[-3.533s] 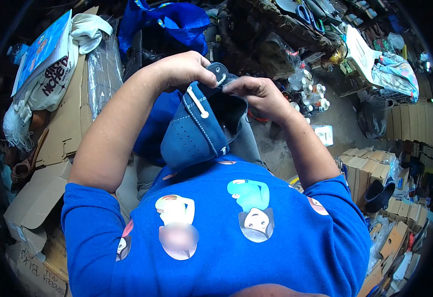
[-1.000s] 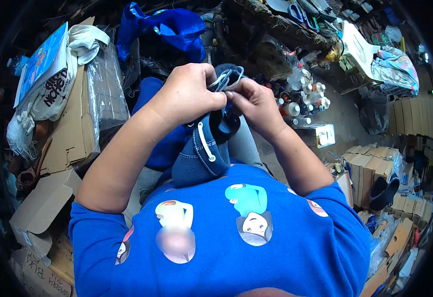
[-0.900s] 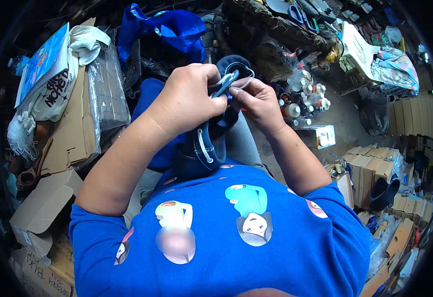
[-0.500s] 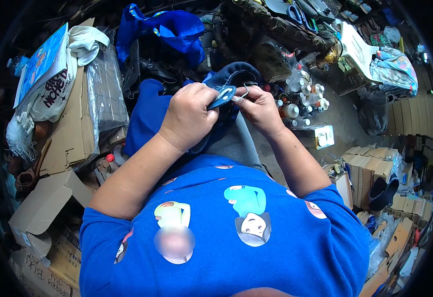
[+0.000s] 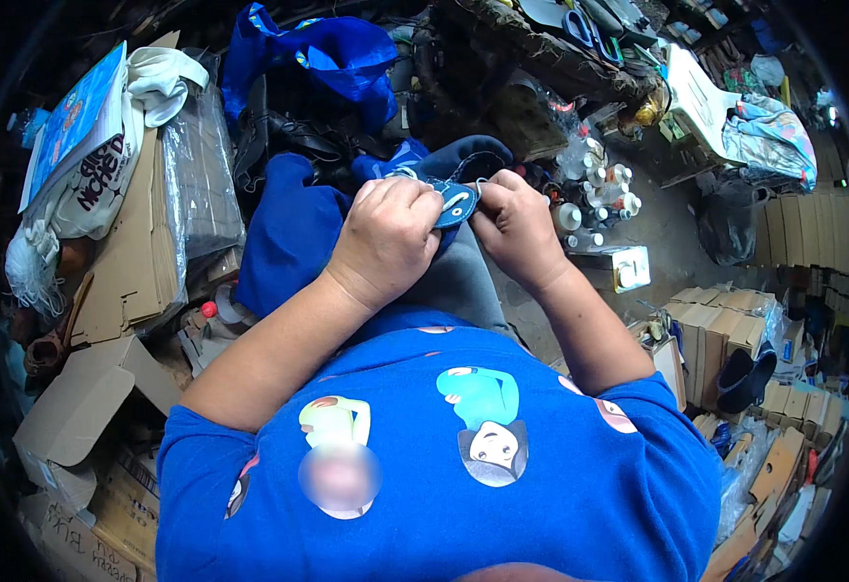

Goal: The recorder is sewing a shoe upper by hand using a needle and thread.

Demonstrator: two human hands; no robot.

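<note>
In front of my lap I hold a dark blue shoe [image 5: 468, 155] with pale stitching along its edge; much of it is behind my hands. My left hand [image 5: 386, 228] is closed round a rounded blue flap [image 5: 457, 207] of the shoe, which carries a white curved strip. At the flap's right edge my right hand [image 5: 514, 225] is closed, thumb against finger, on a thin white cord [image 5: 480, 183]. The fingertips of both hands are partly hidden. Dark blue cloth [image 5: 284, 233] lies beyond my left forearm.
Flattened cardboard [image 5: 138, 242] and an open carton [image 5: 85, 398] stand at left. A blue bag [image 5: 347, 68] lies at the far side. Several bottles [image 5: 604, 194] stand on the floor at right, near a white plastic chair [image 5: 696, 97] and stacked cardboard [image 5: 711, 330].
The flap has turned so its face with the white strip shows more. Both hands have moved slightly down and right, and my right hand has drawn close to the flap's edge.
</note>
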